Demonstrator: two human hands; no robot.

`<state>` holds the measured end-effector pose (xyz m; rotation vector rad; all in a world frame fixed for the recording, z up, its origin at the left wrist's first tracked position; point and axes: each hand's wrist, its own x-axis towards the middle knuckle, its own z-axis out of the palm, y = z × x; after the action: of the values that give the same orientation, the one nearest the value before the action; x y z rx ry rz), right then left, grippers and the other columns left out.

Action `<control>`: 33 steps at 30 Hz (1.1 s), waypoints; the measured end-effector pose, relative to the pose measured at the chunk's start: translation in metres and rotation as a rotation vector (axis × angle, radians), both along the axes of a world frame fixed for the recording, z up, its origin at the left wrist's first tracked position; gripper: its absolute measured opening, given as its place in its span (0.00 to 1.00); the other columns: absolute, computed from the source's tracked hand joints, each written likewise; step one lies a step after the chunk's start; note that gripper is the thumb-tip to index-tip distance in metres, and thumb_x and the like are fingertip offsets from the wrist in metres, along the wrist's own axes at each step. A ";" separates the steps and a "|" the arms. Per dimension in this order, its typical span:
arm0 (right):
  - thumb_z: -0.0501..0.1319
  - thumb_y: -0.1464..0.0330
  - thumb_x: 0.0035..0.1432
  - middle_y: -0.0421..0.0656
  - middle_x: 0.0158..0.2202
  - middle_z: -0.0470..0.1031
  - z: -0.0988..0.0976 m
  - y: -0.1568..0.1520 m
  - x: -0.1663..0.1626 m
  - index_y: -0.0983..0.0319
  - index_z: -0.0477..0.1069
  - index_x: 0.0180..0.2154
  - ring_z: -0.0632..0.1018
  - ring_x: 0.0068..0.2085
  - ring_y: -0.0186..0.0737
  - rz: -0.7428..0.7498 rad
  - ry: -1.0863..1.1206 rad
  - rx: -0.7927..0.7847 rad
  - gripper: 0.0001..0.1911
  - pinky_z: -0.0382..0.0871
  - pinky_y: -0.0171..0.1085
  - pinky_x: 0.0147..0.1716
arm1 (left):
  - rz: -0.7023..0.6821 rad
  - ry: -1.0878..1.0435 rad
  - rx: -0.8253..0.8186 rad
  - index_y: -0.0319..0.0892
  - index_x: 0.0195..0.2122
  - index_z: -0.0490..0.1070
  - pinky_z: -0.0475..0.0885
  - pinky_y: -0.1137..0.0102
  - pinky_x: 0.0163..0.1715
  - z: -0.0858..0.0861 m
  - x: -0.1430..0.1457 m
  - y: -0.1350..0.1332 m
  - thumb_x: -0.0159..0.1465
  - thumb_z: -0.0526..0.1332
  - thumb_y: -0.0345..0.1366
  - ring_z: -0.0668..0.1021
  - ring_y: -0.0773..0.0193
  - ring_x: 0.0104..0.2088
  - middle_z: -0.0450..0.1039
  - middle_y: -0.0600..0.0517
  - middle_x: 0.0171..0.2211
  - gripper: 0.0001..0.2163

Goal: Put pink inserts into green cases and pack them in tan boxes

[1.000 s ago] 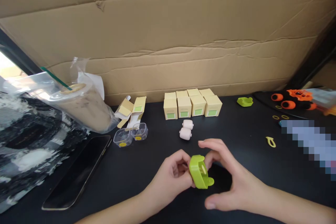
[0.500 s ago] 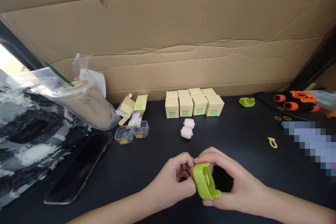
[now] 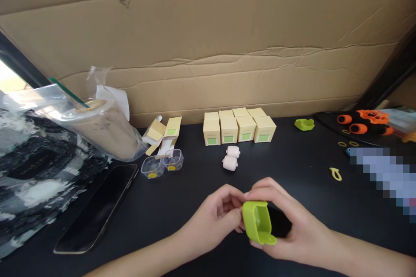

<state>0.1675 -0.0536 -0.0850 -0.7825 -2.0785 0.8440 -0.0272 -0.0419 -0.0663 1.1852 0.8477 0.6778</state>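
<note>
Both my hands hold a small green plastic case (image 3: 256, 221) just above the black table (image 3: 182, 194), near its front edge. My left hand (image 3: 217, 215) pinches the case's left side with thumb and fingers closed. My right hand (image 3: 286, 225) wraps round it from the right and beneath. The case's hollow side faces up and left. Two small pale pink rollers (image 3: 230, 159) lie on the table just beyond my hands.
Several small yellow boxes (image 3: 238, 129) stand in a row by the cardboard wall (image 3: 208, 52). Two clear cases (image 3: 162, 164), opened boxes (image 3: 164, 135), a bagged iced drink (image 3: 100, 127) and a phone (image 3: 97, 205) lie left. Another green piece (image 3: 304, 124), an orange toy (image 3: 364, 122) and a yellow clip (image 3: 335, 174) lie right.
My right hand has closed round the green case, which turned from edge-on to hollow side up and moved slightly right and down. My left hand keeps its pinch.
</note>
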 end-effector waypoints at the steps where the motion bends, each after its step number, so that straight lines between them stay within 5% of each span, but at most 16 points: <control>1: 0.67 0.75 0.50 0.41 0.42 0.66 0.000 0.000 0.000 0.49 0.58 0.54 0.74 0.41 0.39 0.006 -0.009 0.014 0.33 0.71 0.36 0.39 | -0.014 0.015 0.006 0.38 0.33 0.68 0.69 0.72 0.31 0.000 0.000 0.000 0.55 0.63 0.37 0.73 0.68 0.29 0.70 0.54 0.28 0.09; 8: 0.68 0.74 0.49 0.42 0.41 0.66 0.001 -0.001 0.000 0.51 0.61 0.53 0.74 0.40 0.41 -0.050 -0.006 0.066 0.31 0.73 0.35 0.35 | -0.027 0.027 0.036 0.39 0.29 0.67 0.69 0.72 0.31 -0.003 0.000 0.002 0.56 0.64 0.51 0.71 0.68 0.27 0.67 0.55 0.25 0.18; 21: 0.68 0.74 0.50 0.41 0.41 0.63 -0.006 -0.003 0.000 0.50 0.63 0.51 0.67 0.23 0.28 -0.143 0.071 0.056 0.29 0.68 0.31 0.20 | -0.086 0.267 0.285 0.41 0.37 0.64 0.74 0.69 0.29 -0.004 -0.001 0.003 0.68 0.49 0.41 0.76 0.65 0.27 0.68 0.53 0.29 0.10; 28: 0.69 0.72 0.51 0.41 0.42 0.64 -0.005 -0.002 -0.002 0.50 0.63 0.52 0.70 0.24 0.29 -0.158 0.080 0.062 0.29 0.70 0.31 0.23 | -0.051 0.591 1.036 0.41 0.38 0.67 0.65 0.61 0.47 -0.002 -0.008 0.010 0.67 0.48 0.28 0.68 0.58 0.43 0.70 0.46 0.38 0.09; 33: 0.69 0.71 0.51 0.40 0.43 0.64 -0.005 -0.001 -0.002 0.49 0.63 0.52 0.69 0.24 0.29 -0.158 0.076 0.047 0.28 0.70 0.31 0.22 | -0.091 0.685 1.078 0.41 0.40 0.68 0.65 0.61 0.45 -0.004 -0.009 0.014 0.68 0.46 0.28 0.66 0.57 0.41 0.70 0.46 0.39 0.11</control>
<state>0.1652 -0.0550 -0.0898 -0.8634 -1.9348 0.7245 -0.0362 -0.0279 -0.0703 2.5070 0.9917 0.6647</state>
